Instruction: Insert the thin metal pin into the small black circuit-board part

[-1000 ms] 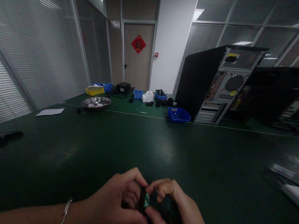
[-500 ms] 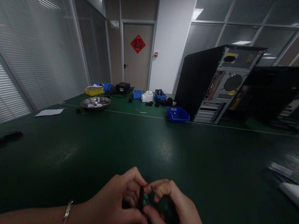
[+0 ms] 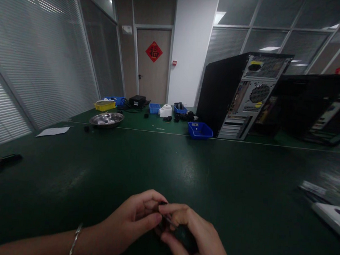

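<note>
My left hand (image 3: 130,220), with a silver bracelet (image 3: 74,241) at its wrist, is closed on a small black part (image 3: 163,203). Most of that part is hidden by the fingers of both hands. Close against it, my right hand (image 3: 201,238) has its fingers bent round a thin, greyish rod-like tool (image 3: 169,221). The tool's kind cannot be made out. Both hands meet just above the green table (image 3: 120,163), low in the middle of the view.
Ahead lie a metal bowl (image 3: 107,119), a blue bin (image 3: 200,130), a yellow tray (image 3: 105,106) and a white plastic piece (image 3: 165,110). A black computer case (image 3: 219,96) stands at the back right. Dark parts (image 3: 0,164) lie left; a white device (image 3: 333,219) lies right.
My left thumb and fingers have moved up the black part, which has turned. Its green circuit board, seen before between the hands, is now hidden. The view has shifted slightly.
</note>
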Demonstrator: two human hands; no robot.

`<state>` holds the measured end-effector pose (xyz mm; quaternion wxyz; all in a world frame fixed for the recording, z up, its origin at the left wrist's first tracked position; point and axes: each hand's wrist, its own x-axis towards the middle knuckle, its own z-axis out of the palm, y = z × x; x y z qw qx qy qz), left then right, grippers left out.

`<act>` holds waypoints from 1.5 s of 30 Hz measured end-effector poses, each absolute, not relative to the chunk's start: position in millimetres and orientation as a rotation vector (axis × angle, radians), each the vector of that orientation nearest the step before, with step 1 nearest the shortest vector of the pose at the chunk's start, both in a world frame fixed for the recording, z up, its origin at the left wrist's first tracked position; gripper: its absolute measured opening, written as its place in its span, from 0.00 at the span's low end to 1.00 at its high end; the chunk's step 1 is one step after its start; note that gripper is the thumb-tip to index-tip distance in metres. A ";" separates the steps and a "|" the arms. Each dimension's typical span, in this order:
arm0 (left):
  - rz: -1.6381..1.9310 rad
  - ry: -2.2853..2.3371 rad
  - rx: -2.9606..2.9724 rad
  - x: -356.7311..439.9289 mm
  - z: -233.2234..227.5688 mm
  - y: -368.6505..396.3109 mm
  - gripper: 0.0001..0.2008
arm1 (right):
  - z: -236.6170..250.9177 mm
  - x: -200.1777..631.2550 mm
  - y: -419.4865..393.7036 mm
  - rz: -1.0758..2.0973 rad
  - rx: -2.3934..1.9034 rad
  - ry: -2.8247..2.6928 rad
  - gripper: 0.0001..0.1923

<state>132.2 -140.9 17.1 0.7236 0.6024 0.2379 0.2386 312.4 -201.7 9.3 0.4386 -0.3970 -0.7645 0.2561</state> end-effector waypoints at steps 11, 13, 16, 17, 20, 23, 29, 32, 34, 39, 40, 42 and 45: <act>1.377 1.024 0.958 62.9 6.1 -21.3 0.11 | 14.9 324.2 -204.2 0.658 -1.035 -1.847 0.11; 1.444 1.047 0.903 54.4 4.2 -10.2 0.12 | 14.5 325.1 -205.1 0.687 -1.044 -1.843 0.11; 1.458 1.044 0.887 56.1 8.4 -11.0 0.13 | 14.7 325.8 -205.1 0.718 -1.057 -1.833 0.11; 1.444 1.044 0.894 59.3 11.3 -14.7 0.14 | 14.9 325.8 -204.8 0.723 -1.059 -1.830 0.11; 1.367 1.040 0.923 71.6 19.0 -30.2 0.14 | 15.7 325.7 -203.5 0.720 -1.079 -1.825 0.11; 1.182 0.957 1.011 83.7 20.1 -48.7 0.12 | 16.4 325.7 -202.5 0.712 -1.126 -1.824 0.11; 0.719 0.867 1.257 107.5 14.7 -91.1 0.16 | 14.8 325.9 -201.6 0.749 -1.300 -1.808 0.09; 0.540 0.834 1.509 112.7 16.9 -109.6 0.17 | 12.7 327.3 -199.9 0.760 -1.277 -1.826 0.14; 0.487 0.778 1.645 113.3 19.5 -118.5 0.15 | 12.8 328.2 -198.0 0.755 -1.229 -1.846 0.17; 0.488 0.764 1.905 111.7 25.0 -126.2 0.09 | 16.9 328.6 -193.2 0.815 -1.121 -1.929 0.19; 0.498 0.785 1.950 111.4 25.7 -125.8 0.09 | 17.3 328.6 -192.5 0.821 -1.101 -1.940 0.20; 0.526 0.806 2.003 110.9 26.5 -124.5 0.09 | 17.3 328.5 -191.4 0.821 -1.070 -1.959 0.21; 0.555 0.792 2.026 110.9 26.4 -122.7 0.09 | 16.3 328.7 -190.6 0.797 -1.072 -1.994 0.22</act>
